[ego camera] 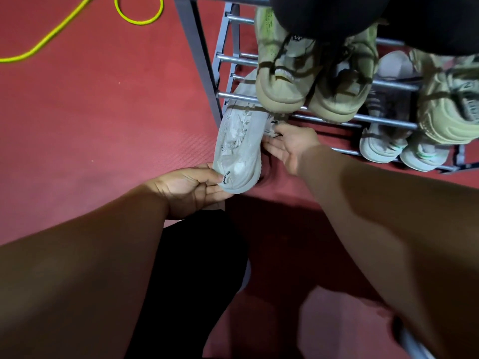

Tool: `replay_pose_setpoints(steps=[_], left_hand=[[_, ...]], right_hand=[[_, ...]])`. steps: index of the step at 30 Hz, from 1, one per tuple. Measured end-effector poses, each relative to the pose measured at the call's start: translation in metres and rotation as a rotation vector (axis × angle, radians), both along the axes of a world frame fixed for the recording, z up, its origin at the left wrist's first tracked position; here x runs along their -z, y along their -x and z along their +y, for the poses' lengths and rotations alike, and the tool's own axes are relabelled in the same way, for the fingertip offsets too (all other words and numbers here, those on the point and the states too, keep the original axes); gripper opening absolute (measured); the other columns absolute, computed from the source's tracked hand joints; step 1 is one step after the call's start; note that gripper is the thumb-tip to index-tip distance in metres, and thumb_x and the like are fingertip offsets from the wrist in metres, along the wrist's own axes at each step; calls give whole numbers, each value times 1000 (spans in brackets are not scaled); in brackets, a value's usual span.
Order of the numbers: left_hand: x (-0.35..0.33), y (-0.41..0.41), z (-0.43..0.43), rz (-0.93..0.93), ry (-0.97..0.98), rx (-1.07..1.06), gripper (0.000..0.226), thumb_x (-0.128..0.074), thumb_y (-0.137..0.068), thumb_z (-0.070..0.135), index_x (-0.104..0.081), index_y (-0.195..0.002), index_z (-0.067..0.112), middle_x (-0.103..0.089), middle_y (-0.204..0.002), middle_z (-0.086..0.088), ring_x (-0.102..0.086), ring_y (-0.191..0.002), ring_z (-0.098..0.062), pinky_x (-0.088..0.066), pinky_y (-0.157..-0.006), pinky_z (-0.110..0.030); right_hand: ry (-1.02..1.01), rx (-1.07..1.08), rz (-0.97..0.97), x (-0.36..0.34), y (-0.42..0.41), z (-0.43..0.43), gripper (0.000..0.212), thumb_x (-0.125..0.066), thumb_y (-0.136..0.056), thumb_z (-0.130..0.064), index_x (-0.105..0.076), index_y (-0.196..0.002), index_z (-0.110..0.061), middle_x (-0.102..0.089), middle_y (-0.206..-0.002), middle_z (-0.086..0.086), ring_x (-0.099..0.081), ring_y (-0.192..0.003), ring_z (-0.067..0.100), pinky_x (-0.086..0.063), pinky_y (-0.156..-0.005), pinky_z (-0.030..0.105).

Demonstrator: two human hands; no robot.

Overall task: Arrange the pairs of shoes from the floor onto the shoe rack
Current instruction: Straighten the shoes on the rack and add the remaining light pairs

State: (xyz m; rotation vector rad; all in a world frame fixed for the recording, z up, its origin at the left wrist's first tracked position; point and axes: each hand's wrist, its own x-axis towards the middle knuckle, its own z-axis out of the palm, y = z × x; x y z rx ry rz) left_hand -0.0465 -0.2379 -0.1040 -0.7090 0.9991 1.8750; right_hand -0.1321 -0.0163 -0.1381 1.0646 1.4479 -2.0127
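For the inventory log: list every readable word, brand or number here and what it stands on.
"N": side of the olive shoe at the right edge.
"NEO", sideways, uncertain: heel of the grey shoe in the left hand.
White lettering on the left olive shoe: too blurred to read.

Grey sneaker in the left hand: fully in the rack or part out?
Part out. The grey sneaker has its toe under a shoe rack rail; its heel overhangs the red floor, pinched by the left hand.
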Motion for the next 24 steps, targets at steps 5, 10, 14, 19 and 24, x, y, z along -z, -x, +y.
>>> replay_pose_setpoints(steps=[5,10,14,19,24], left_hand=[[-4,8,22,-4,38,-100,31,-48,-98,-4,-60,-126,-1,-77,-98,-12,-76,-81,-18,-57,-94,-38],[0,20,38,-3,127,-168,18,-52,-97,-3,-67,-101,5,-78,-96,-12,-77,-86,-21,-60,-87,-34],[10,38,47,32,227,-206,11,-57,-98,2,-66,-103,6,-78,-91,-11,-75,-84,-19,-60,-86,-31],[21,65,56,79,423,-233,7,-61,-99,8,-61,-104,13,-74,-93,-7,-73,-73,-12,-62,-75,-25],[25,76,74,27,566,-293,10,-63,-100,14,-62,-110,16,-71,-93,-4,-68,-72,-15,-64,-66,-33]], right_hand=[[-25,50,-31,1,0,29,23,-63,-100,-6,-65,-120,5,-77,-101,14,-79,-84,21,-65,-72,31],[-11,59,-20,-1,-6,46,34,-66,-98,-4,-58,-130,2,-74,-107,15,-79,-86,24,-64,-71,32],[-1,9,-17,-3,-11,54,27,-64,-100,-6,-61,-125,3,-75,-108,16,-79,-91,25,-65,-80,36],[-26,-27,-15,-2,-14,60,27,-66,-99,-7,-59,-123,2,-73,-108,16,-78,-89,25,-65,-78,34],[-46,-98,-6,-2,-15,61,8,-65,-100,-7,-60,-106,-5,-71,-99,11,-76,-88,22,-64,-78,31]])
